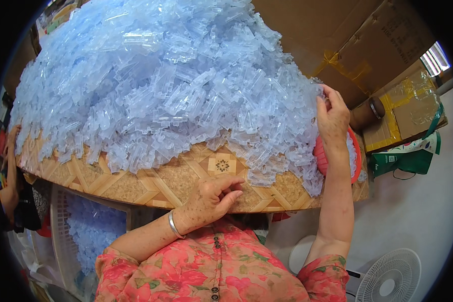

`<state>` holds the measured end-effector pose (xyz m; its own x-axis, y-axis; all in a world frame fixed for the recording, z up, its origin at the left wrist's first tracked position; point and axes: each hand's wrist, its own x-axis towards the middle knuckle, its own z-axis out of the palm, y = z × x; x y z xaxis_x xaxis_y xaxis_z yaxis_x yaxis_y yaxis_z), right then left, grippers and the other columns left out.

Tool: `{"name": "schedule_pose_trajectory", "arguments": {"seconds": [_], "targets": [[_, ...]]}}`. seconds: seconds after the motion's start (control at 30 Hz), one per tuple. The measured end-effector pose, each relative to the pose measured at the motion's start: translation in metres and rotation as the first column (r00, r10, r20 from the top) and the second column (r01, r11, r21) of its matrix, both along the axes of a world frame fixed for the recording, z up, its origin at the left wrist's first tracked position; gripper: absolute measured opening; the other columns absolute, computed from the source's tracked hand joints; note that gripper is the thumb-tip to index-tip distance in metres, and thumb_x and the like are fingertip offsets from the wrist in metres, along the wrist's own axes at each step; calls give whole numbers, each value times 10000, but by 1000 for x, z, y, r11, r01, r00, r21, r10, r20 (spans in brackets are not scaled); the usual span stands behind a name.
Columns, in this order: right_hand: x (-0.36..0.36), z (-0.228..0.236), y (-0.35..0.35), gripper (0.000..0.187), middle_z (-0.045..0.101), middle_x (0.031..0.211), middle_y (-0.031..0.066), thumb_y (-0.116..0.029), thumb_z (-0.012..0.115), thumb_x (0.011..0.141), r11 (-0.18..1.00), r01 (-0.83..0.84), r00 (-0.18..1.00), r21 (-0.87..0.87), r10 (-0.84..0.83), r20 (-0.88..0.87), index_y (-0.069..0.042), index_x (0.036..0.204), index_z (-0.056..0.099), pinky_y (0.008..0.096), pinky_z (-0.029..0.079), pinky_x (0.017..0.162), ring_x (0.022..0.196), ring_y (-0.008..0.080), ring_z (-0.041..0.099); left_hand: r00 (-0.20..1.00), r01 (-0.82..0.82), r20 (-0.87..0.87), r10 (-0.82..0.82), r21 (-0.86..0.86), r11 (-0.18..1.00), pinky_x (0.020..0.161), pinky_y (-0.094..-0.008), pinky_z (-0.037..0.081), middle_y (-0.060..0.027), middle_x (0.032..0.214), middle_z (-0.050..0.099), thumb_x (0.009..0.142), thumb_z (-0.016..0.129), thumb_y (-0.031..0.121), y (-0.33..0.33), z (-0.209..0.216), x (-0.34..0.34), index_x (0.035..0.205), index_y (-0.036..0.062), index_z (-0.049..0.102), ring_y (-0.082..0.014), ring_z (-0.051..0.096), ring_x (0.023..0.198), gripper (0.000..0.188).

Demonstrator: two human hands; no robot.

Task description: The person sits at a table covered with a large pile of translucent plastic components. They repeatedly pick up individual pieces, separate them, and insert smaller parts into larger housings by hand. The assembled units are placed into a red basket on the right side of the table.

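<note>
A big heap of clear, bluish plastic pieces, small and flat with notched edges, covers most of the patterned tabletop. My right hand reaches to the heap's right edge, its bent fingertips closed against the clear pieces; the exact piece between them is hard to make out. Under that forearm sits a red plastic basket, partly hidden, with clear pieces in it. My left hand is over the table's front edge, loosely curled, index finger and thumb apart, with nothing visible in it.
Cardboard boxes stand behind and to the right, near a brown rounded object and a green bag. A white fan is at lower right. A crate of plastic pieces sits below left; another person's arm shows at far left.
</note>
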<state>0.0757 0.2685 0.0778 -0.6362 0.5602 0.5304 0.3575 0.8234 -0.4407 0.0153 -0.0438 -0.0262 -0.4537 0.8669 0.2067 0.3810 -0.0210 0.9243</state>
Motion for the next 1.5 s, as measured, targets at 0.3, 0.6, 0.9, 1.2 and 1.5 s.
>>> {"name": "schedule_pose_trajectory", "arguments": {"seconds": [0.3, 0.6, 0.9, 1.2, 1.5], "targets": [[42, -18, -146, 313, 668, 975, 140, -47, 666, 853, 728, -665, 694, -168, 685, 223, -27, 1166, 656, 396, 508, 794, 877, 314, 632, 919, -191, 387, 77, 265, 945, 715, -261, 556, -93, 1091, 684, 890, 724, 46, 6, -5, 6, 1343, 28, 572, -126, 675, 844, 478], [64, -70, -163, 521, 675, 1066, 118, -153, 832, 734, 809, -442, 881, -388, 472, -18, -40, 1212, 660, 391, 504, 863, 946, 286, 625, 916, -214, 371, 155, 124, 969, 882, -252, 533, -78, 1174, 663, 974, 543, -34, -11, -14, -5, 1361, 10, 554, -98, 624, 1027, 390], [68, -87, -168, 566, 638, 1185, 109, -172, 861, 694, 925, -371, 925, -82, 376, 53, -66, 1213, 662, 436, 443, 971, 1112, 315, 566, 980, -161, 132, 149, 87, 983, 844, -279, 537, -87, 1158, 666, 926, 631, 6, -8, -7, -6, 1303, 7, 592, -137, 646, 991, 379], [93, -91, -143, 501, 623, 1231, 104, -117, 829, 719, 988, -140, 981, -59, 147, 125, -48, 1186, 663, 426, 438, 988, 1136, 305, 551, 986, -160, -42, 164, 91, 983, 937, -341, 509, -152, 1270, 596, 817, 740, 11, -10, -3, -7, 1311, 6, 565, -251, 613, 1141, 524], [93, -95, -143, 383, 602, 1247, 93, -90, 824, 715, 988, -123, 984, -92, 133, 118, -67, 1075, 696, 405, 445, 955, 1083, 288, 546, 980, -133, -143, 138, 50, 990, 953, -377, 499, -171, 1253, 592, 759, 750, -13, -7, -2, -9, 1307, 16, 560, -334, 607, 1146, 581]]}}
